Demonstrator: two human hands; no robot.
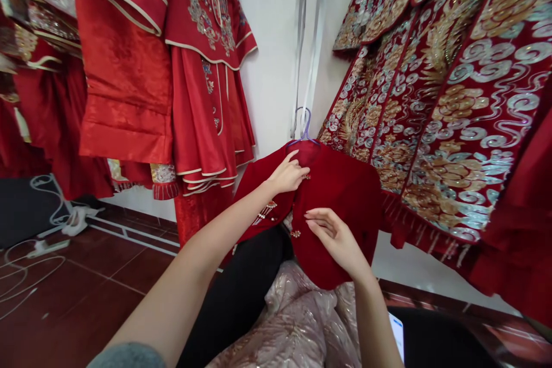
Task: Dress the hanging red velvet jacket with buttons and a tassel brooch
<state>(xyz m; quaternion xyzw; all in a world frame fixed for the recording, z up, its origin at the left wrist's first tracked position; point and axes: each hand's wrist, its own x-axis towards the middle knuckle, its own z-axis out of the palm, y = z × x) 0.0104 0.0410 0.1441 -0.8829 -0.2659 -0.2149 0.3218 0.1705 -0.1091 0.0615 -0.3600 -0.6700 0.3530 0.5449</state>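
A dark red velvet jacket (345, 184) hangs on a purple hanger (307, 126) in front of me, its front parted lower down. Near its neckline is my left hand (288, 175), one finger stretched toward the collar and the others bent at the front edge, closed on the cloth by a small ornate fastening. My right hand (334, 236) rests against the front panel on the right, fingers extended and slightly curved, gripping nothing. Between the hands sits a flower-shaped fastening (295, 234). Beaded trim (264, 214) shows beside my left forearm.
Red garments with pale piping (207, 109) hang at left, and a heavily embroidered garment (452, 98) hangs at right. Pale shiny fabric (297, 316) lies below the jacket, beside my dark-clad leg (241, 276). White cables and a power strip (47, 248) lie on the tiled floor. A phone (397, 333) shows at lower right.
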